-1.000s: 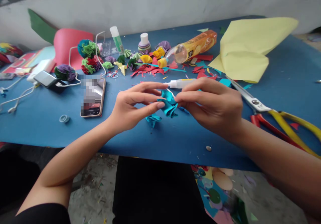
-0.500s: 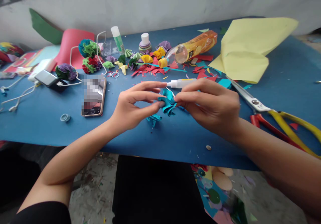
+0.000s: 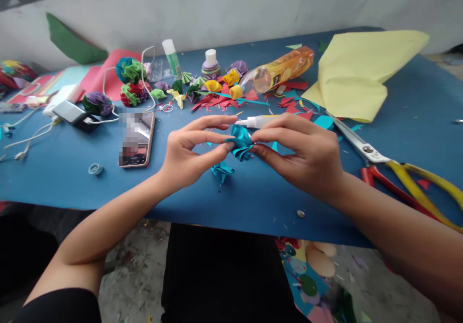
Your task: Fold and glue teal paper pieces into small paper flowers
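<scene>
A ruffled blue paper flower [image 3: 240, 143] is held up between both hands above the table. My left hand [image 3: 195, 151] pinches its left side between thumb and fingers, with the index finger stretched out above. My right hand [image 3: 302, 151] pinches the flower's right side with thumb and forefinger. Below the flower, a second crumpled blue paper piece [image 3: 222, 170] lies on the blue table [image 3: 188, 207]. Just behind the hands rests a white glue bottle [image 3: 255, 121] with a narrow tip, partly hidden by my right hand.
Large scissors [image 3: 376, 156] with red and yellow handles lie at right, beside yellow paper [image 3: 361, 72]. Behind are an orange-labelled bottle [image 3: 282, 72], red paper scraps [image 3: 217, 103] and a glue stick [image 3: 172, 58]. A phone [image 3: 142, 142] and small grey cap [image 3: 95, 169] lie left.
The blue paper flower has shifted slightly left and turned between my fingers. Both hands keep their pinch on it. The red paper at the back left has sunk lower.
</scene>
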The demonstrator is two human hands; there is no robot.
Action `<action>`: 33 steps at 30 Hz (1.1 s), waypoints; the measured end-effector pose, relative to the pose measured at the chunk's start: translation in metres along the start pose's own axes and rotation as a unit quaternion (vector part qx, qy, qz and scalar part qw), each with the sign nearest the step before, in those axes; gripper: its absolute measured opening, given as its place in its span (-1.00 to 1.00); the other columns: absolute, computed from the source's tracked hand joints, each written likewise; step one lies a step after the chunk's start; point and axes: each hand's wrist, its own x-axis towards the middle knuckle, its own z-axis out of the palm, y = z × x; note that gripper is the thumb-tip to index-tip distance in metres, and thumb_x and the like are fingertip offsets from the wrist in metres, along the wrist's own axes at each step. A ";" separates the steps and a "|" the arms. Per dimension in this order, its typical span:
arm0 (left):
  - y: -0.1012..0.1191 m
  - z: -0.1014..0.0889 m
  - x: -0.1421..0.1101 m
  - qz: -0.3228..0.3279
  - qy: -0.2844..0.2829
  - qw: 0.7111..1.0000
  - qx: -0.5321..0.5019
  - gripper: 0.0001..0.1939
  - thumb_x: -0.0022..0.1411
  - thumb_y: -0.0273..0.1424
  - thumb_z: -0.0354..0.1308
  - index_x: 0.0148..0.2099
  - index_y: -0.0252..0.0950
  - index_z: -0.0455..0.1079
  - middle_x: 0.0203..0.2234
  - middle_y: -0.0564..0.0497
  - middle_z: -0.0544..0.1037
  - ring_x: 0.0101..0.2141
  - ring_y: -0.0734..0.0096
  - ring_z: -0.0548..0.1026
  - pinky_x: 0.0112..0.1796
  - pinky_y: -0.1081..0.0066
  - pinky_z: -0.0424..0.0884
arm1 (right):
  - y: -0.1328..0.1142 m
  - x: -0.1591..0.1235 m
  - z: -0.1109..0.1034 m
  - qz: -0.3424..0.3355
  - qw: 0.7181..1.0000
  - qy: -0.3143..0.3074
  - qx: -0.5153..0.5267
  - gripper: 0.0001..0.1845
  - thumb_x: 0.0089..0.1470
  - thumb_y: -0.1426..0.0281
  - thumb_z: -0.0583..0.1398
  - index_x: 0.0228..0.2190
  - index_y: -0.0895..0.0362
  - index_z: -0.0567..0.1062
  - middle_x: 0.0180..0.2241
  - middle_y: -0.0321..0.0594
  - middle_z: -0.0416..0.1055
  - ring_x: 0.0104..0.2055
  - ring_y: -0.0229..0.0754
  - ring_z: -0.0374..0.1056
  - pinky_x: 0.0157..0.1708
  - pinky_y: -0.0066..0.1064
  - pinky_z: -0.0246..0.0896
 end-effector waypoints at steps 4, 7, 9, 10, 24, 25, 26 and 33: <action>0.001 -0.001 0.000 0.013 -0.024 0.999 0.033 -0.83 0.16 -0.53 0.24 -0.25 -0.16 0.59 -0.08 -0.01 0.60 -0.08 0.29 0.57 -0.05 0.22 0.54 | 0.002 0.000 0.000 0.007 1.000 -0.002 0.006 -0.95 0.10 0.44 0.25 -0.32 0.09 0.48 -0.34 -0.19 0.50 -0.27 -0.20 0.47 -0.28 -0.39 0.42; 0.002 -0.002 0.000 0.013 -0.041 0.998 0.055 -0.79 0.18 -0.54 0.20 -0.21 -0.15 0.59 -0.06 -0.01 0.59 -0.05 0.29 0.55 0.00 0.22 0.51 | 0.003 -0.001 0.001 0.012 1.000 -0.005 0.011 -0.95 0.11 0.42 0.25 -0.32 0.07 0.48 -0.33 -0.21 0.50 -0.26 -0.20 0.47 -0.28 -0.37 0.42; 0.003 -0.002 0.000 0.016 -0.045 0.997 0.062 -0.76 0.19 -0.56 0.18 -0.18 -0.16 0.58 -0.05 -0.03 0.59 -0.04 0.30 0.55 0.02 0.22 0.50 | 0.002 -0.001 0.001 0.018 1.000 -0.005 0.014 -0.94 0.11 0.42 0.25 -0.31 0.04 0.48 -0.33 -0.23 0.49 -0.25 -0.20 0.47 -0.28 -0.37 0.43; 0.003 -0.002 0.000 0.018 -0.045 0.997 0.065 -0.75 0.19 -0.57 0.17 -0.17 -0.17 0.58 -0.05 -0.03 0.58 -0.04 0.30 0.55 0.03 0.22 0.49 | 0.002 -0.001 0.001 0.021 1.000 -0.004 0.015 -0.93 0.10 0.43 0.25 -0.31 0.03 0.48 -0.33 -0.24 0.49 -0.25 -0.20 0.47 -0.27 -0.36 0.43; 0.000 0.000 0.001 0.020 0.013 0.995 0.100 -0.83 0.18 -0.50 0.23 -0.23 -0.14 0.59 -0.13 -0.01 0.59 -0.12 0.34 0.54 -0.09 0.28 0.52 | 0.003 0.000 0.000 0.022 1.000 -0.006 0.007 -0.90 0.09 0.43 0.26 -0.30 0.00 0.50 -0.33 -0.22 0.50 -0.25 -0.15 0.48 -0.27 -0.32 0.44; -0.001 0.000 0.001 0.028 0.024 0.994 0.104 -0.83 0.16 -0.50 0.25 -0.24 -0.14 0.59 -0.18 0.00 0.59 -0.16 0.37 0.54 -0.15 0.32 0.53 | 0.003 0.000 0.000 0.021 1.000 -0.006 0.006 -0.90 0.08 0.43 0.27 -0.30 0.01 0.49 -0.33 -0.22 0.50 -0.25 -0.15 0.48 -0.27 -0.32 0.44; -0.001 0.000 0.001 0.036 0.033 0.993 0.106 -0.83 0.15 -0.51 0.26 -0.24 -0.14 0.59 -0.23 0.01 0.59 -0.20 0.41 0.53 -0.21 0.38 0.53 | 0.003 0.000 0.000 0.018 1.000 -0.004 0.005 -0.89 0.08 0.43 0.27 -0.30 0.01 0.49 -0.33 -0.22 0.50 -0.25 -0.15 0.48 -0.27 -0.32 0.44; 0.002 0.004 0.001 0.002 0.033 0.997 0.068 -0.89 0.13 -0.52 0.28 -0.29 -0.23 0.60 -0.43 0.05 0.62 -0.44 0.57 0.52 -0.47 0.58 0.46 | 0.002 0.000 0.001 0.017 1.000 -0.004 0.001 -0.90 0.10 0.44 0.25 -0.31 0.00 0.48 -0.34 -0.24 0.49 -0.25 -0.16 0.48 -0.27 -0.32 0.45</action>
